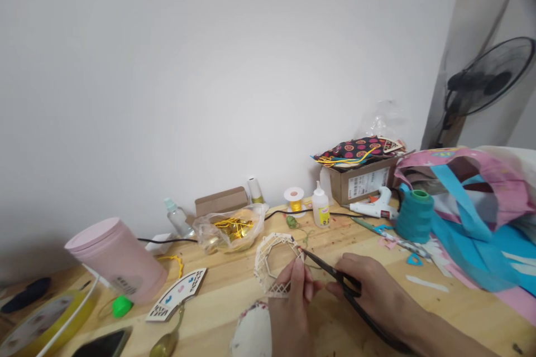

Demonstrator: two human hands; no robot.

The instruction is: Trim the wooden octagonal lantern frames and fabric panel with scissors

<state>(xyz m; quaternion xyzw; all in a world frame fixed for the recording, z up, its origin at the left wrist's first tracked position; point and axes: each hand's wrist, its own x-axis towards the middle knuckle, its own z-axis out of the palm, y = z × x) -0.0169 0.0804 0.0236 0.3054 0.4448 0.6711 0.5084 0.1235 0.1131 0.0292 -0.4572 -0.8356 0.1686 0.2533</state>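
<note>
My left hand (293, 304) is closed in a pinch on a pale wooden lattice frame (274, 259), an octagonal cut-out piece held just above the wooden table (234, 295). My right hand (372, 293) grips black scissors (330, 273), fingers wrapped round the handles. The blade tips point left and touch the frame's right edge near my left fingers. A fan-shaped wooden cut-out (178, 293) with coloured bits lies flat on the table to the left.
A pink cylinder tub (117, 259) lies at left beside a green cap (121, 306). A clear bag of gold bits (230, 228), glue bottle (320, 207), glue gun (374, 207), teal thread cone (414, 215), cardboard box (362, 181) and pink-blue fabric (477, 206) crowd the back and right. A fan (486, 81) stands far right.
</note>
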